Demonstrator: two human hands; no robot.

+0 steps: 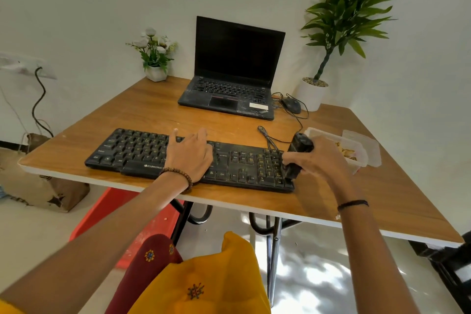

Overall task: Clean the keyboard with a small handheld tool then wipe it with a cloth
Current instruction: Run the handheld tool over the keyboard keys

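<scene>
Fingers (293,159) of the right hand (319,158) wrap the small black tool (300,144) over the right end of the keyboard (132,150) at the near edge of the table (127,115), left hand (190,158) pressing flat mid-board, smart since light stiff plastic probably slides.

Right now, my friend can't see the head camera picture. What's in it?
A person's right hand holds a small black handheld tool on the right end of a black keyboard, while the left hand rests on its middle. Behind, on the wooden table, sit an open laptop and a small flower pot.

Dusty black keyboard (132,153), tool (300,145) on numpad
</scene>
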